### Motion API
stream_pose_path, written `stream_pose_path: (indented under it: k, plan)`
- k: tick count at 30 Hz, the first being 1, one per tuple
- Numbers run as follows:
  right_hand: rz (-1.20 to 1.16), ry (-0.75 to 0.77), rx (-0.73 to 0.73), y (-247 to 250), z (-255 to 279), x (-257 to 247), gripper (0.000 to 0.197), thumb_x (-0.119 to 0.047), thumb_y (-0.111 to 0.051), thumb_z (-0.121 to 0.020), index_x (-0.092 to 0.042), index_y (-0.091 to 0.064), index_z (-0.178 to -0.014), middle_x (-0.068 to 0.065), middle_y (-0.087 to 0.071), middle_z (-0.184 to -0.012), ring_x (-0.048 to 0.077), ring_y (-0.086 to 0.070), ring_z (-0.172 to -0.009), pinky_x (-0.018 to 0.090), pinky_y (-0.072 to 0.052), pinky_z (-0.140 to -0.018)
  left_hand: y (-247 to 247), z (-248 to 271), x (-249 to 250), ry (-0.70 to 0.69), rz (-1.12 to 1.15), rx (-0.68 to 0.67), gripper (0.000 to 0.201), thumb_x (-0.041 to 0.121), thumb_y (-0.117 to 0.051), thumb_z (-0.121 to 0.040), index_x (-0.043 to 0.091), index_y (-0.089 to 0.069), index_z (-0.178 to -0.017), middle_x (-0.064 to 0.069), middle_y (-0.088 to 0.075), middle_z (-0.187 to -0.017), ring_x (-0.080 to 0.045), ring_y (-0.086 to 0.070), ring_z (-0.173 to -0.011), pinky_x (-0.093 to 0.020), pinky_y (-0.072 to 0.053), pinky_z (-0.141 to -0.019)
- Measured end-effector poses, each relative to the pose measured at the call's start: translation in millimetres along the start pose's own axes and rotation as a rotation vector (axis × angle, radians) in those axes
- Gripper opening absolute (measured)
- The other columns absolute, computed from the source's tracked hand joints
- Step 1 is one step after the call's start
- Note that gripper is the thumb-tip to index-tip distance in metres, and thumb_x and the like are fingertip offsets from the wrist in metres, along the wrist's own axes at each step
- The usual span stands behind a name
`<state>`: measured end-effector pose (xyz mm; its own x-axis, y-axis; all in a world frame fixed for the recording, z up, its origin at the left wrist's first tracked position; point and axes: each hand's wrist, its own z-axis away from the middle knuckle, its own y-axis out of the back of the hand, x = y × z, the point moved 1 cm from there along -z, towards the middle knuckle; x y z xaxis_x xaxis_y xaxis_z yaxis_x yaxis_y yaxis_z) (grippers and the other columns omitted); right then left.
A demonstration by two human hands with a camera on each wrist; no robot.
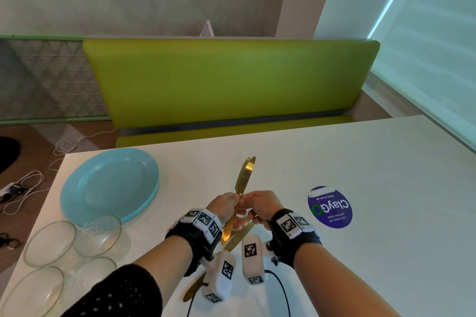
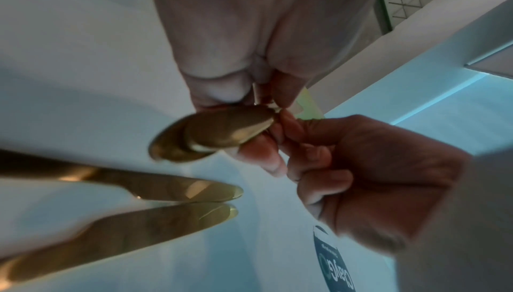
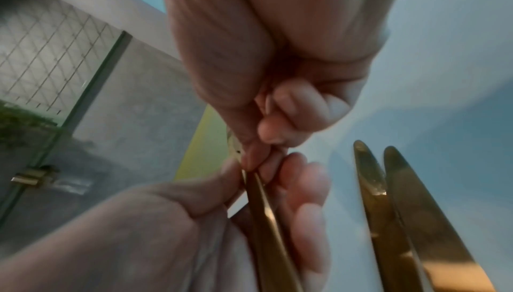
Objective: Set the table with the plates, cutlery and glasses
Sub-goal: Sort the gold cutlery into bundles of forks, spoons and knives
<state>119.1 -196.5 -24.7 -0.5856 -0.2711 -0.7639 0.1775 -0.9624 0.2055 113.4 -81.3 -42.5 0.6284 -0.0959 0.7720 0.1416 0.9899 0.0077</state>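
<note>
Over the white table (image 1: 334, 152), my left hand (image 1: 231, 204) grips a small bundle of gold cutlery (image 1: 244, 175) that stands nearly upright, its rounded handle ends (image 2: 219, 134) pointing down. My right hand (image 1: 253, 202) meets it from the right and pinches one gold piece (image 3: 236, 147) of the bundle between thumb and fingertips. Two gold knives (image 2: 172, 184) lie side by side on the table under my wrists. A stack of light blue plates (image 1: 108, 185) sits at the left. Several clear glasses (image 1: 100, 234) stand in front of the plates, near the table's left front corner.
A round purple sticker (image 1: 329, 207) is stuck on the table to the right of my hands. A green bench (image 1: 231, 80) runs along the far side. Cables (image 1: 23, 188) lie on the floor past the table's left edge. Bare tabletop stretches to the right.
</note>
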Motion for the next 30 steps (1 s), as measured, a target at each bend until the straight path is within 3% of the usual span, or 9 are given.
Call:
stream_pose_path:
  k: [9,11,14,16,21,24,27,29,30]
  plan:
    - [0.142,0.037,0.036,-33,12,-1,0.013,-0.012,-0.07,-0.08,-0.016,-0.064,-0.069,0.002,-0.063,-0.061,0.012,-0.046,-0.041,0.019,-0.037,-0.039,29,20,-12,-0.066,-0.147,0.074,0.024,0.019,-0.029,-0.101,0.01,-0.05,-0.096,-0.004,-0.053,-0.065,-0.013,-0.043,-0.044,-0.019,-0.029,-0.04]
    - [0.312,0.014,0.051,-40,19,2,0.017,-0.023,-0.072,-0.08,-0.015,-0.062,-0.07,-0.002,-0.066,-0.069,0.01,-0.051,-0.047,0.019,-0.043,-0.042,39,26,-17,-0.056,-0.221,0.094,0.025,0.018,-0.028,-0.099,0.013,-0.051,-0.092,-0.002,-0.049,-0.064,-0.013,-0.039,-0.046,-0.019,-0.028,-0.041]
    - [0.679,-0.077,0.015,-53,34,22,0.034,-0.037,-0.068,-0.082,-0.005,-0.061,-0.084,-0.003,-0.068,-0.088,0.008,-0.055,-0.061,0.019,-0.054,-0.062,57,36,-22,-0.045,-0.267,0.154,0.024,0.018,-0.028,-0.098,0.014,-0.051,-0.091,-0.003,-0.046,-0.065,-0.015,-0.038,-0.047,-0.021,-0.028,-0.044]
    - [0.663,-0.146,0.011,-66,41,41,0.031,-0.038,-0.068,-0.083,-0.011,-0.054,-0.077,-0.003,-0.067,-0.083,0.006,-0.054,-0.054,0.017,-0.05,-0.051,70,45,-25,-0.055,-0.257,0.184,0.024,0.018,-0.028,-0.098,0.013,-0.05,-0.091,-0.003,-0.045,-0.066,-0.016,-0.039,-0.048,-0.022,-0.03,-0.046]
    - [0.623,-0.16,0.176,-92,51,66,0.032,-0.038,-0.062,-0.086,-0.013,-0.059,-0.107,0.007,-0.065,-0.117,0.02,-0.063,-0.101,0.028,-0.052,-0.091,89,66,-33,-0.053,-0.22,0.192,0.023,0.018,-0.028,-0.098,0.011,-0.047,-0.087,-0.003,-0.044,-0.065,-0.014,-0.037,-0.048,-0.021,-0.029,-0.044]
    - [0.563,-0.203,0.284,-98,56,73,0.036,-0.034,-0.066,-0.084,-0.011,-0.062,-0.112,0.006,-0.066,-0.116,0.021,-0.063,-0.108,0.025,-0.051,-0.086,95,78,-39,-0.043,-0.184,0.168,0.024,0.017,-0.028,-0.098,0.013,-0.046,-0.084,-0.004,-0.043,-0.065,-0.014,-0.037,-0.048,-0.021,-0.03,-0.043]
    - [0.531,-0.267,0.325,-99,63,76,0.019,-0.032,-0.067,-0.082,-0.014,-0.061,-0.081,0.005,-0.068,-0.097,0.019,-0.066,-0.097,0.025,-0.053,-0.071,98,85,-47,-0.029,-0.173,0.149,0.022,0.017,-0.028,-0.098,0.011,-0.047,-0.089,-0.003,-0.045,-0.066,-0.014,-0.04,-0.05,-0.022,-0.034,-0.045]
    - [0.49,-0.299,0.353,-97,66,80,0.027,-0.028,-0.067,-0.081,-0.016,-0.051,-0.063,0.0,-0.063,-0.078,0.016,-0.066,-0.078,0.02,-0.045,-0.05,99,90,-52,-0.025,-0.175,0.133,0.021,0.017,-0.028,-0.098,0.011,-0.048,-0.092,-0.003,-0.046,-0.067,-0.014,-0.042,-0.051,-0.022,-0.037,-0.046]
    - [0.468,-0.317,0.366,-97,68,80,0.029,-0.026,-0.066,-0.081,-0.016,-0.048,-0.059,-0.001,-0.062,-0.074,0.015,-0.065,-0.073,0.019,-0.045,-0.049,99,92,-54,-0.027,-0.18,0.121,0.021,0.016,-0.028,-0.098,0.011,-0.048,-0.093,-0.003,-0.046,-0.068,-0.014,-0.042,-0.052,-0.022,-0.038,-0.047]
